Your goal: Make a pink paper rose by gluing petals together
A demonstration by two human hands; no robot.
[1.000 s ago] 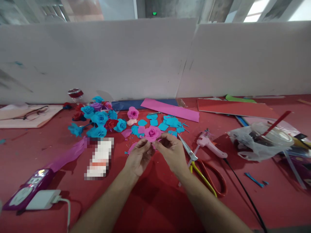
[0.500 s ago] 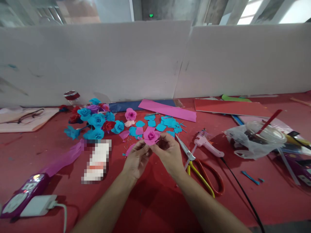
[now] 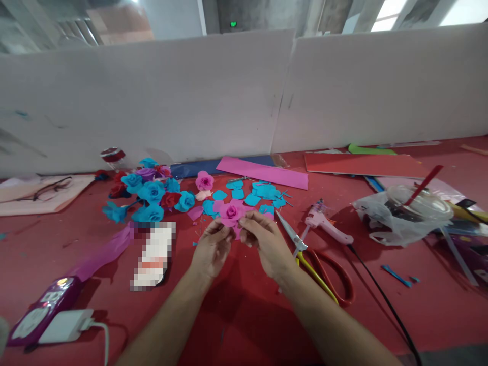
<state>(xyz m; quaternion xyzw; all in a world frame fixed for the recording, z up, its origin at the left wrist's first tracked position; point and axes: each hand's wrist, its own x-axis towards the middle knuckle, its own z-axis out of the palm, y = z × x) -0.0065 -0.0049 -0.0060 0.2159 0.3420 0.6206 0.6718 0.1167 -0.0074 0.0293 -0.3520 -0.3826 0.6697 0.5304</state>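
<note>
A pink paper rose (image 3: 232, 211) is held between both hands near the middle of the view, its petals facing up. My left hand (image 3: 214, 245) pinches its lower left edge with thumb and fingers. On the other side my right hand (image 3: 263, 238) has thumb and forefinger closed on the petals at the lower right. Just behind the rose lie blue paper petals (image 3: 265, 190) and a finished pink flower (image 3: 204, 181). Scissors (image 3: 301, 245) with red and yellow handles rest to the right of my right hand.
A bunch of blue, red and purple paper flowers (image 3: 151, 191) lies at left. Right of the scissors is a pink glue gun (image 3: 324, 226) with a black cord. Farther right stands a jar in a plastic bag (image 3: 400, 221). A purple device (image 3: 46, 310) sits front left; a white partition (image 3: 152, 101) closes off the back.
The rose has shifted slightly left in the view, and my right hand's fingers have moved lower along its right side. My left hand keeps its hold. The camera view has tilted slightly.
</note>
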